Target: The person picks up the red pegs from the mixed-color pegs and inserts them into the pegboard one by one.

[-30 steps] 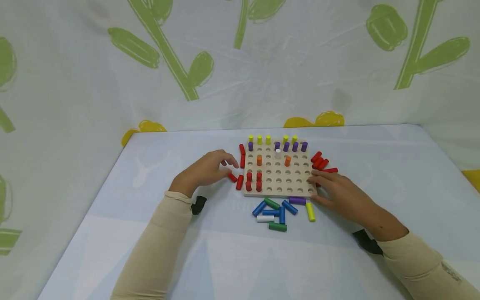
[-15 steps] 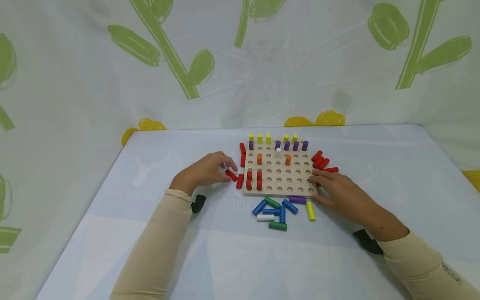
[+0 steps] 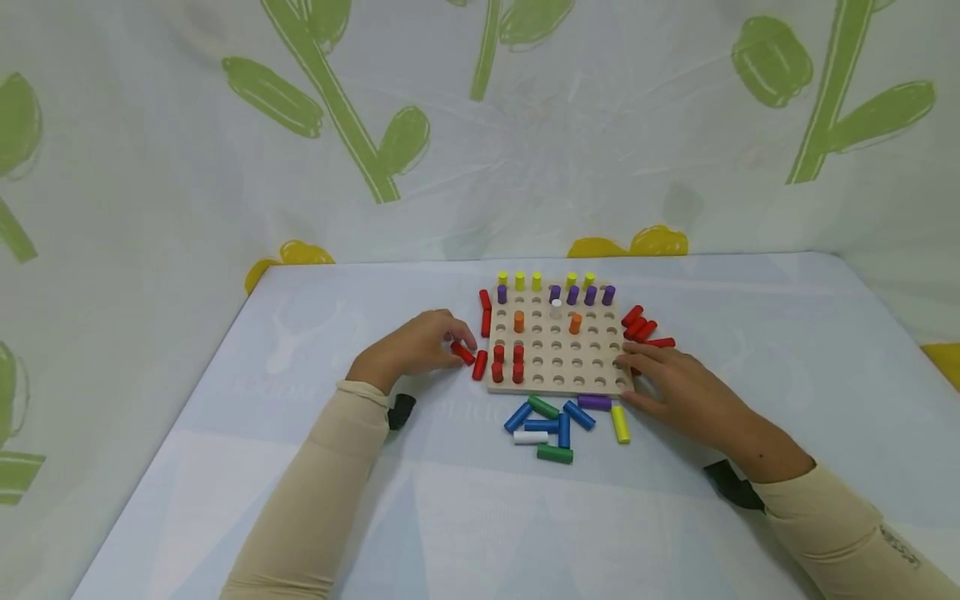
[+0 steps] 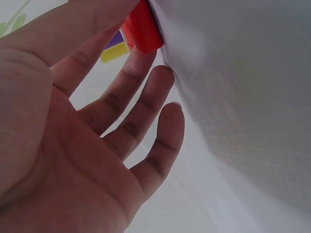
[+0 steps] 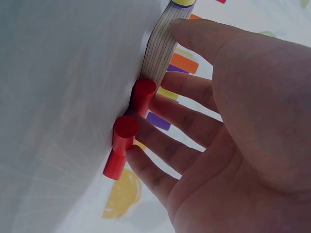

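Pegboard [image 3: 566, 337], right hand [image 3: 682, 392] touching its edge

From the counter's [image 3: 420, 508] 6 o'clock, well back, the head view looks forward and down. Close up, the left wrist view faces past the left grip [image 4: 87, 138] to a red peg [image 4: 144, 29] at 12 o'clock; the right one, past the right grip [image 5: 226, 138] to the board [image 5: 160, 48], likewise at 12. The head view shares both.
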Available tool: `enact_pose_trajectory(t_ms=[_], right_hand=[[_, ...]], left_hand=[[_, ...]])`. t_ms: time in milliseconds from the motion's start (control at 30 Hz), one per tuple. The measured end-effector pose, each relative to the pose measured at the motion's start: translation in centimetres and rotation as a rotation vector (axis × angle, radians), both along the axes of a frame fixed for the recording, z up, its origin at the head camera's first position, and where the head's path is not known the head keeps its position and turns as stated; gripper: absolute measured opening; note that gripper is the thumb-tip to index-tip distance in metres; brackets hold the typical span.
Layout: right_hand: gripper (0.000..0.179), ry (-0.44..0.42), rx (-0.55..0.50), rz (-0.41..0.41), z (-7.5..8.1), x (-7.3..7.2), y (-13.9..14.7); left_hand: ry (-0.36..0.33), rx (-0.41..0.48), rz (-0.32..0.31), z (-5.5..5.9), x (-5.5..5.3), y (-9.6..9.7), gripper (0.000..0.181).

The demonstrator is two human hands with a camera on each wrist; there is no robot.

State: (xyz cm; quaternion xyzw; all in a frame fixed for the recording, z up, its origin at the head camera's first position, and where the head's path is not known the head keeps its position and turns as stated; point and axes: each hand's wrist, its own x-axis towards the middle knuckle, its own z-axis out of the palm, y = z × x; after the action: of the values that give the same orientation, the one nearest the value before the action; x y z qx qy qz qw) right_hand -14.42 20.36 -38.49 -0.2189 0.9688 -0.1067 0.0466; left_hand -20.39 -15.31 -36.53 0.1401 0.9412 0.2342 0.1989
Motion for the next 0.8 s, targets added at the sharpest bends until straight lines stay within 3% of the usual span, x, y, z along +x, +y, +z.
enact_pose_trajectory(t_ms=[800], right_hand=[[0.06, -0.007, 0.007, -0.001, 0.39, 0.17, -0.16]], left_hand=[[0.047, -0.048, -0.025, -0.26, -0.17, 0.23, 0.018]])
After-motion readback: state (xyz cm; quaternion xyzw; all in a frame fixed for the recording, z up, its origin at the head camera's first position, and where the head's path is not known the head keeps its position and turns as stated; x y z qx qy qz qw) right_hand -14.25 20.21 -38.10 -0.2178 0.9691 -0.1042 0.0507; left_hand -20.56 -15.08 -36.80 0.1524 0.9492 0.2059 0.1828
